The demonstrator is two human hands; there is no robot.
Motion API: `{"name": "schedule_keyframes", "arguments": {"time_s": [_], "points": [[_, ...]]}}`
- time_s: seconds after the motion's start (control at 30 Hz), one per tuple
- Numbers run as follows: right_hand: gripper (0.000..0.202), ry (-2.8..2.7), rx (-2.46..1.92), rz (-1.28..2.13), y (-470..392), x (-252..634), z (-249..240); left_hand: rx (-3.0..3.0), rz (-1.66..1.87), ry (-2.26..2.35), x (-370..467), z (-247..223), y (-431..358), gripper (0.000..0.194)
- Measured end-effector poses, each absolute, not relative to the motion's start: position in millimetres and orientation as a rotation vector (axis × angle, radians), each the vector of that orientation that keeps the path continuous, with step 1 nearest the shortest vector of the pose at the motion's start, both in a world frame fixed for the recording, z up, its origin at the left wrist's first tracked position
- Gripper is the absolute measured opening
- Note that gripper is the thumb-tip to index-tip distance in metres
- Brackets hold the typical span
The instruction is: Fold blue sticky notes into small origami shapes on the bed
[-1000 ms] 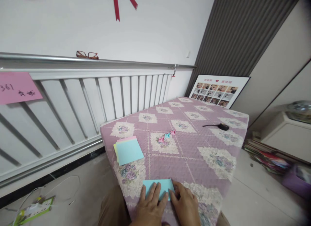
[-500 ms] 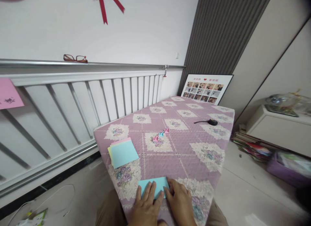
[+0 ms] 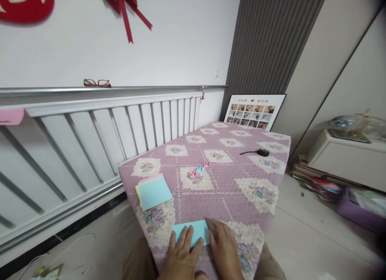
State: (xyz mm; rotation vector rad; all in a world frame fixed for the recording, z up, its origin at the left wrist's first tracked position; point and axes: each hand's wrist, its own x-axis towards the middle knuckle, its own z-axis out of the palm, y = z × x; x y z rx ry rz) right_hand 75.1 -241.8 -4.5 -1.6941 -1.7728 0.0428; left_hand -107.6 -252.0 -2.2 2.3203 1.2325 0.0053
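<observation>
Light-blue paper (image 3: 196, 228): a plain oblong, wider than deep, flat on the near end of the patterned cover (image 3: 208, 203), part hidden by fingers; all clock bearings read from it, 12 at top of view. Left hand (image 3: 181, 256) comes in from 7 o'clock, palm down, fingers apart and nearly straight, their tips and the thumb resting on the paper. Right hand (image 3: 224, 248) at 4 o'clock, fingers bent, thumb by the paper's right edge; fingertips blurred, so cannot tell whether they pinch it or stand apart. Stack of square sheets (image 3: 155, 193) at 10 to 11 o'clock, light blue uppermost, pink and yellow showing at its edges. Three small folded pieces (image 3: 199, 168) near 12, in a slanting row: pink, blue, pink. Black object with a thin tail (image 3: 263, 152) between 1 and 2 o'clock, well apart. Photo board (image 3: 255, 111) farther off at 1, rows of small pictures under a red heart; pink characters either side, too small to read. Pink sheet (image 3: 12, 116) at 10, on the white radiator (image 3: 117, 131); dark marks, illegible. Brown-rimmed glasses (image 3: 97, 83) at 11, on the metal pipe (image 3: 157, 87).
</observation>
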Motion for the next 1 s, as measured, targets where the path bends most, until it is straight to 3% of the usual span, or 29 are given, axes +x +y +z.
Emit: {"name": "schedule_keyframes", "arguments": {"time_s": [0.1, 0.23, 0.37, 0.57, 1.0], "points": [[0.018, -1.897, -1.512, -0.031, -247.1, 72.7, -6.1, 2.321, -0.006, 1.220, -107.5, -2.0, -250.0, 0.083], [0.016, -2.153, -1.298, 0.116, -251.1, 64.0, -7.4, 2.354, 0.003, 1.189, -108.5, -0.5, -247.6, 0.074], [0.026, -2.051, -1.396, 0.263, -245.7, 62.1, -10.4, 2.369, 0.041, 1.196, -111.4, 11.1, -249.7, 0.075], [0.027, -2.059, -1.425, 0.176, -237.2, 65.5, -18.8, 2.374, 0.119, 1.128, -116.6, 23.9, -253.6, 0.067], [0.023, -2.036, -1.762, -0.025, -242.1, 45.3, -11.9, 2.542, 0.154, 1.283, -165.9, -26.8, -249.4, 0.044]]}}
